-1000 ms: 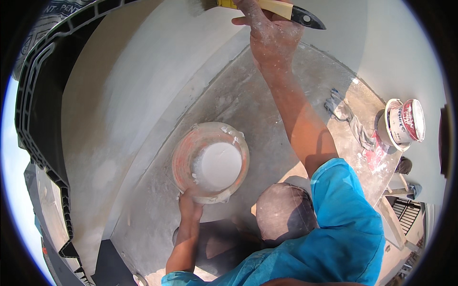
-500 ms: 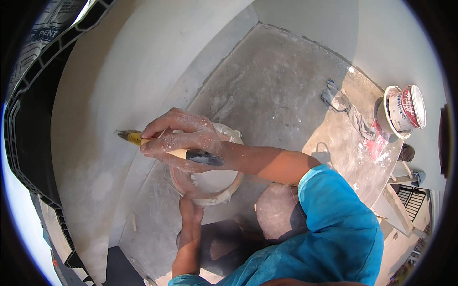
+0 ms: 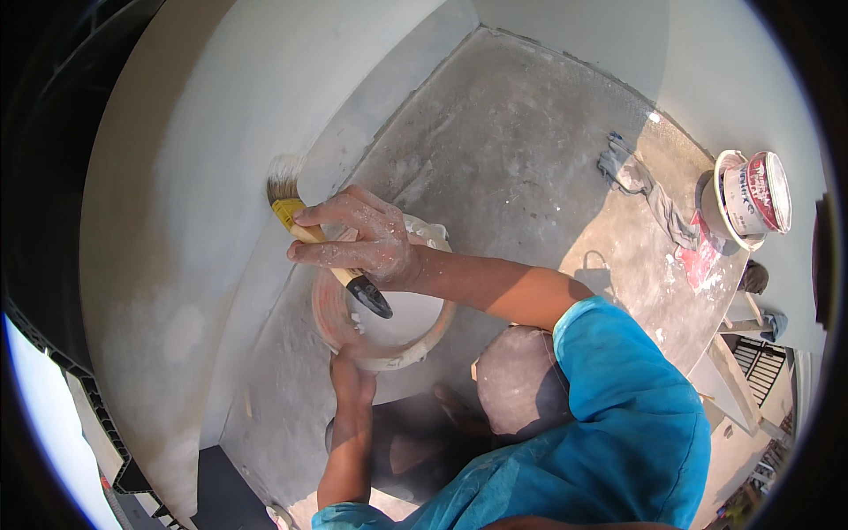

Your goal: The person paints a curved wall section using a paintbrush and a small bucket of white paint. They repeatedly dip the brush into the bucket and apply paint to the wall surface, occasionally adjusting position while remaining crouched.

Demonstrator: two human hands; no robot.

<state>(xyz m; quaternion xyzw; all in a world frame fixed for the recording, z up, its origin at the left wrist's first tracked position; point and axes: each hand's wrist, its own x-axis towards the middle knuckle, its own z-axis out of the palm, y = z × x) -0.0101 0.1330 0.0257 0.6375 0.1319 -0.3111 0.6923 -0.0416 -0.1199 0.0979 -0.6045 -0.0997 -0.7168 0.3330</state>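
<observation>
A flat paintbrush (image 3: 284, 210) with a yellow band, pale wooden handle and black end is gripped by the fingers of my right hand (image 3: 375, 243). Its bristles press on the lower part of the pale wall (image 3: 208, 124) to the left, beside a fresh white smear. Below my right forearm stands a round bucket (image 3: 412, 355) holding white paint, its wall streaked with reddish and white residue. My left hand (image 3: 352, 375) grips the near rim of that bucket, with its fingertips partly hidden. White specks dot my right hand.
A grey glove and cloth (image 3: 649, 199) lie on the dusty concrete floor (image 3: 495, 115). By the right wall stand stacked paint pails (image 3: 751, 199), with a red patch beside them. A rounded, dusty object (image 3: 521, 384) sits near my body. Dark hollow plastic sheeting (image 3: 62, 291) borders the far left.
My right hand has turned the brush so its bristles point upward and moved them right along the wall, where a white smear now shows. My left hand stays at the bucket.
</observation>
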